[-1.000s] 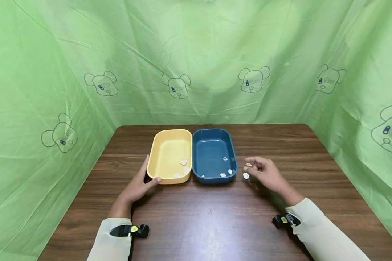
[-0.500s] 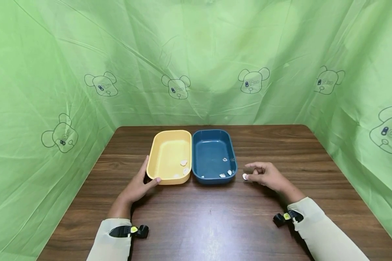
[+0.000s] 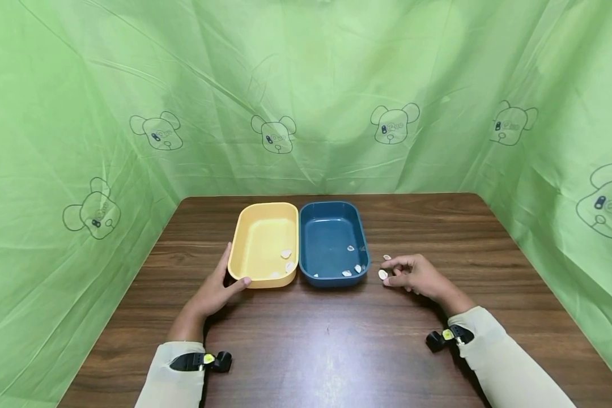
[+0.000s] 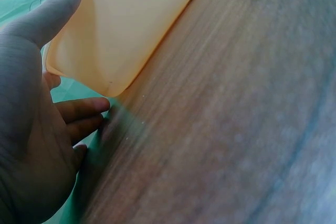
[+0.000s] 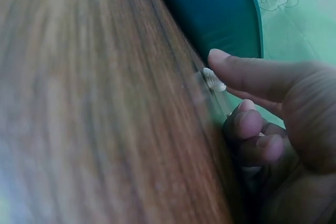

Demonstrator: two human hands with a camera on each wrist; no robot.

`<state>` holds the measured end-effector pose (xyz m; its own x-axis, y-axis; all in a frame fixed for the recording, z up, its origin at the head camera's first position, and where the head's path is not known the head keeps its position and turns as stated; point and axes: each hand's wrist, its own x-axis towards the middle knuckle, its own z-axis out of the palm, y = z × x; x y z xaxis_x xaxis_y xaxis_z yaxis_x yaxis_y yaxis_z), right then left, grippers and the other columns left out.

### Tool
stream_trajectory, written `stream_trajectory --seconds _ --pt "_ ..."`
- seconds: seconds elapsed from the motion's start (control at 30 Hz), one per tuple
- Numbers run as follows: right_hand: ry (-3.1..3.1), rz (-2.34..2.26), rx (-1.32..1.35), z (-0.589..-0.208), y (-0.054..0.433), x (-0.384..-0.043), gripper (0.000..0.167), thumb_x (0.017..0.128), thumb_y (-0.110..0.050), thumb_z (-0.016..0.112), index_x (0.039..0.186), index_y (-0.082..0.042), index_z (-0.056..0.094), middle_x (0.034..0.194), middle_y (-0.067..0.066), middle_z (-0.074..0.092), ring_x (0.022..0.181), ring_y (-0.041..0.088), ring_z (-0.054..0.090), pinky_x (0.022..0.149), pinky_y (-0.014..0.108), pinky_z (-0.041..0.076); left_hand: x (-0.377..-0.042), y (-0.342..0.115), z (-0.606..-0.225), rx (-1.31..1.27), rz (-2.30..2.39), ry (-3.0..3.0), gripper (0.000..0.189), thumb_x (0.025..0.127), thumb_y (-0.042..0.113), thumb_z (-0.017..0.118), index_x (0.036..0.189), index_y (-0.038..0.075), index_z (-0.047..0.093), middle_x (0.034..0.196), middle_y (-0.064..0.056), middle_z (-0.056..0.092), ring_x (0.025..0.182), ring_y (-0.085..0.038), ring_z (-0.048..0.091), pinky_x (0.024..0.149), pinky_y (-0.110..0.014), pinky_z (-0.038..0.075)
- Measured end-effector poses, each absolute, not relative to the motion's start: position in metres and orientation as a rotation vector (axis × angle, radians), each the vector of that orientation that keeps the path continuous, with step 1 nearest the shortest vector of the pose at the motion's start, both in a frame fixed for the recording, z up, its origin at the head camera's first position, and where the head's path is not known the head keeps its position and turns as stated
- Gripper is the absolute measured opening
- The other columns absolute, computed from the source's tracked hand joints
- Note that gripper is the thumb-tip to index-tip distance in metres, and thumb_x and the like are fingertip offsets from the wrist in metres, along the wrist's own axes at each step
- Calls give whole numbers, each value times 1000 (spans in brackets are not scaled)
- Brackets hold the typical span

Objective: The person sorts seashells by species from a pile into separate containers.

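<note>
In the head view my left hand (image 3: 215, 290) holds the near left corner of a yellow tray (image 3: 242, 229), thumb on its front edge and fingers along its left wall. The left wrist view shows the thumb against the yellow tray (image 4: 131, 30). To the right of a blue tray (image 3: 331, 281), my right hand (image 3: 413, 277) is low over the table, thumb and index finger apart on either side of a small white seashell (image 3: 383, 275). This ridged seashell (image 5: 214, 80) is beside the thumb tip in the right wrist view. Another seashell (image 3: 387, 257) lies just beyond the index finger.
The two trays stand side by side on a dark wooden table (image 3: 306, 340). Several small shells lie inside each, including a shell (image 3: 285, 254) in the yellow one and a shell (image 3: 357, 268) in the blue one. Green curtain (image 3: 326, 85) surrounds the table's back and sides.
My right hand came down closer around the near seashell, then its thumb and index finger spread slightly, so both loose shells show again. The left hand has stayed on the yellow tray.
</note>
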<state>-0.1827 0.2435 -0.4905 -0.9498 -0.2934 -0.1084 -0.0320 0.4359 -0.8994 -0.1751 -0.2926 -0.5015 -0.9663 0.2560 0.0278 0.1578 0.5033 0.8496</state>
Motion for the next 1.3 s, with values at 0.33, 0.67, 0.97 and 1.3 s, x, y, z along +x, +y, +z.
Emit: stream_trajectory --seconds 0.33,0.67,0.97,1.3 --pt "2452 -1514 -286 -492 242 -183 34 85 -6 92 115 4 81 73 -6 54 51 3 44 45 20 39 -174 -291 -501 366 1480 2629 114 102 31 78 177 31 -7 185 -18 5 170 -46 10 131 -71 14" --pt "2492 -1495 -292 -492 241 -182 28 85 -4 91 111 3 82 73 -5 55 53 3 46 46 20 39 -174 -291 -500 360 1469 2634 114 101 32 78 177 31 -7 185 -18 5 170 -46 11 131 -72 14" --pt "2411 -1578 -254 -491 241 -181 32 88 -6 89 115 8 80 73 -7 55 52 3 45 47 20 37 -174 -291 -500 363 1476 2631 114 101 31 78 177 31 -7 185 -18 5 170 -46 9 131 -73 13" --pt "2410 -1627 -227 -492 242 -181 33 92 -15 89 118 3 81 74 -8 59 52 5 49 43 21 38 -175 -291 -502 379 1493 2627 114 101 30 78 177 29 -7 185 -18 2 170 -46 7 131 -73 11"
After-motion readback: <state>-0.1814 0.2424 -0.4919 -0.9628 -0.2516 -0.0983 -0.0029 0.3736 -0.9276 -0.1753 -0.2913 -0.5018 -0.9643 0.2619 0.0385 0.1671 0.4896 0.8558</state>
